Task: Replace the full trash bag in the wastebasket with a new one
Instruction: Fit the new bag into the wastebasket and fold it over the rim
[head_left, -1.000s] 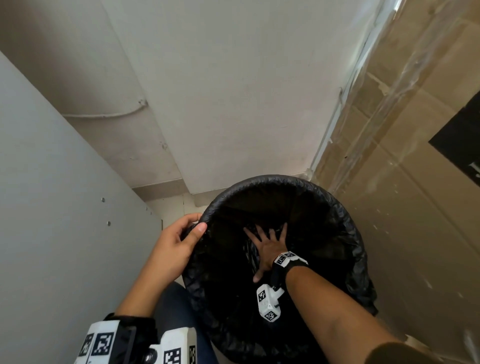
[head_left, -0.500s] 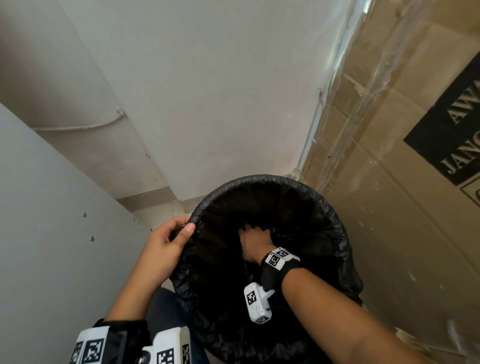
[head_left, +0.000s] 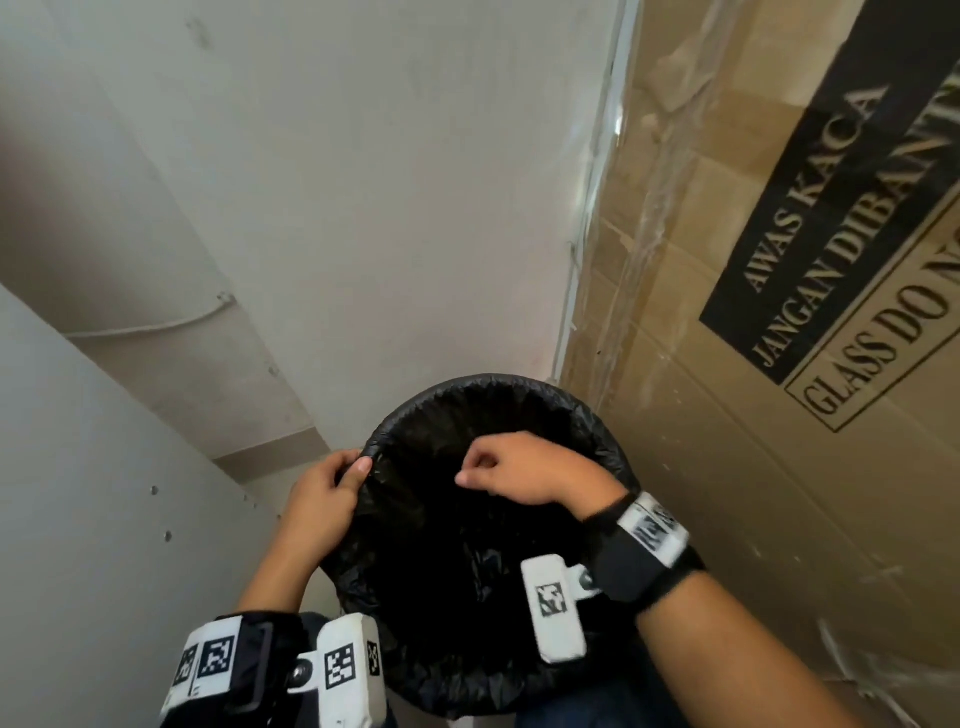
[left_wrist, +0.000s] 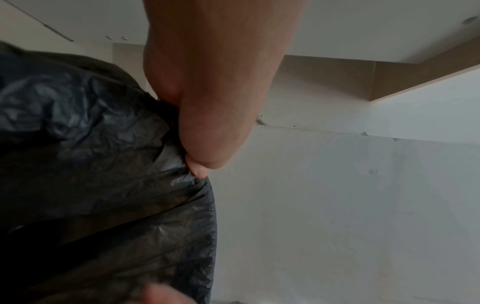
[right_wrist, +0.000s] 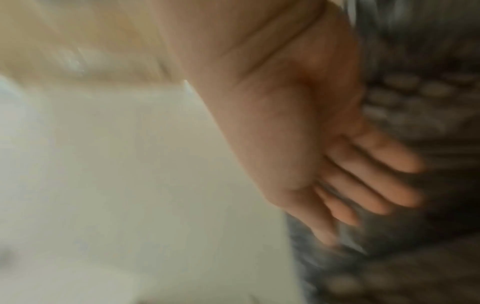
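A round wastebasket (head_left: 488, 382) stands low in the head view, lined with a crinkled black trash bag (head_left: 441, 571) folded over its rim. My left hand (head_left: 353, 467) grips the bag-covered rim on the left side, thumb inside and fingers outside. In the left wrist view the same hand (left_wrist: 197, 131) pinches the black trash bag (left_wrist: 91, 144). My right hand (head_left: 483, 473) hovers over the basket's mouth near the far rim, fingers loosely bent and holding nothing. The right wrist view is blurred and shows the right hand (right_wrist: 363, 185) bare beside the bag. The basket's bottom is dark.
A tall cardboard box (head_left: 779, 364) wrapped in clear plastic, printed with a glass warning, stands tight against the basket's right. A white wall (head_left: 389, 208) is behind and a white panel (head_left: 104, 519) on the left. A thin cable (head_left: 156, 325) runs along the wall.
My right hand has risen from deep inside the basket to the level of its mouth, fingers now loosely bent. The left hand has kept its grip on the rim.
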